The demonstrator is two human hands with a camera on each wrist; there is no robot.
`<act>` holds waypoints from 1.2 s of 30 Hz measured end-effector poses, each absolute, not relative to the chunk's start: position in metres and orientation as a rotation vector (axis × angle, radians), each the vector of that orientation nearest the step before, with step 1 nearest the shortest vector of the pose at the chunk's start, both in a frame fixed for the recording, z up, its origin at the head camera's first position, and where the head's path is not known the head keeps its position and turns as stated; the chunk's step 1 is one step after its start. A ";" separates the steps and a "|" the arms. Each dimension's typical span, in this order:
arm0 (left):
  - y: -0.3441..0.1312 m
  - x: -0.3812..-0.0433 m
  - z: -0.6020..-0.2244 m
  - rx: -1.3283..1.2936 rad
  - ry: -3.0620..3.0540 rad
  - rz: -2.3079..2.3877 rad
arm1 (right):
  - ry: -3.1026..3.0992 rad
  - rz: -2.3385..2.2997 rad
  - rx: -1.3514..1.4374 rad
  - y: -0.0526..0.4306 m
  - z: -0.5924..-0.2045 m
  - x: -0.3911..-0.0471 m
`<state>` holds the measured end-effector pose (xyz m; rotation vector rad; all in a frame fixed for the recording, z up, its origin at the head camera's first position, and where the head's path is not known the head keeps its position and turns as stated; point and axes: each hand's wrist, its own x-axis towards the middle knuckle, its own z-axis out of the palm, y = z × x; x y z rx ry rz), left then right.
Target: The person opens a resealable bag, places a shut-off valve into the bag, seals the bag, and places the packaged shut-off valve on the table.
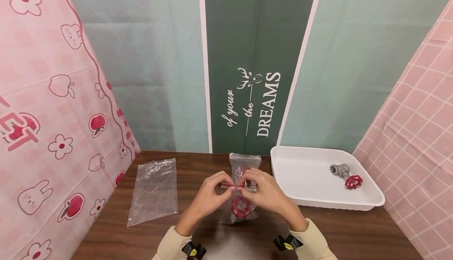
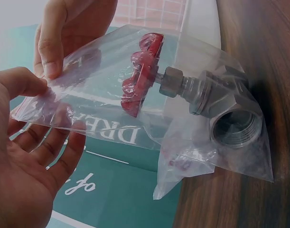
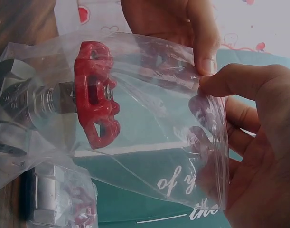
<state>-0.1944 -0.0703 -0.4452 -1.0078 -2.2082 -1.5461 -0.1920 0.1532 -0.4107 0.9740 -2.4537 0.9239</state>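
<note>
A clear zip bag (image 2: 107, 61) stands on the table with a metal gate valve (image 2: 201, 95) inside, its red handwheel (image 3: 95, 95) uppermost. My left hand (image 1: 209, 193) pinches the bag's top edge between thumb and fingers. Right beside it, my right hand (image 1: 263, 189) pinches the same edge, thumb tips close together at the middle of the seal. Behind this bag lies a second clear zip bag (image 1: 244, 160), and a red wheel and metal fitting show through it. In the right wrist view the seal strip (image 3: 222, 156) runs along the fingers of the right hand.
A flat clear bag (image 1: 153, 191) lies on the brown wooden table (image 1: 198, 165) at the left. At the right stands a white tray (image 1: 301, 173), holding another valve (image 1: 345, 174) with a red handwheel. Printed cloths hang behind and on both sides.
</note>
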 end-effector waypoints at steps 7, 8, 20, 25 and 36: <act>-0.070 -0.193 -0.444 -1.014 -2.204 -1.527 | -2.420 0.921 1.002 0.152 -0.411 -0.191; -0.071 -0.193 -0.444 -1.017 -2.201 -1.528 | -2.417 0.915 1.011 0.151 -0.411 -0.191; -0.079 -0.195 -0.439 -1.050 -2.252 -1.536 | -2.463 0.956 0.974 0.154 -0.413 -0.191; -0.073 -0.195 -0.439 -1.090 -2.285 -1.533 | -2.445 0.951 0.982 0.153 -0.412 -0.190; -0.073 -0.194 -0.439 -1.108 -2.250 -1.525 | -2.441 0.936 0.999 0.153 -0.412 -0.190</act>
